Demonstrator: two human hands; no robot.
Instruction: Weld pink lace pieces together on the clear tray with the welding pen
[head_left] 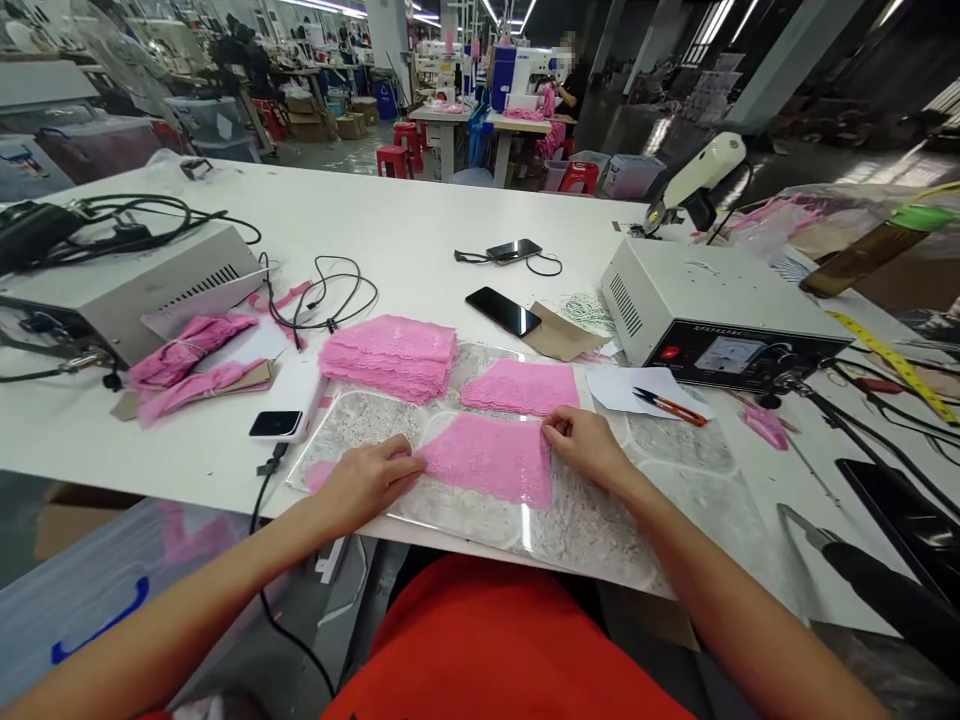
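A pink lace piece (487,458) lies flat on a clear-covered, grey patterned mat (600,530) in front of me. My left hand (375,480) pinches its left edge between thumb and fingers. At its upper right corner, my right hand (585,440) pinches the lace too. Just beyond it rests a low stack of pink lace pieces (521,385). Farther left, a taller stack of pink lace (390,355) overlaps the mat's back edge.
Grey metal boxes stand at the left (127,280) and right (720,300). A phone (502,310), orange-handled thread snips (671,406) and white paper (637,388) lie beyond my hands. A power bank (289,400) trails a cable on the left. A black-handled tool (862,580) sits near my right forearm.
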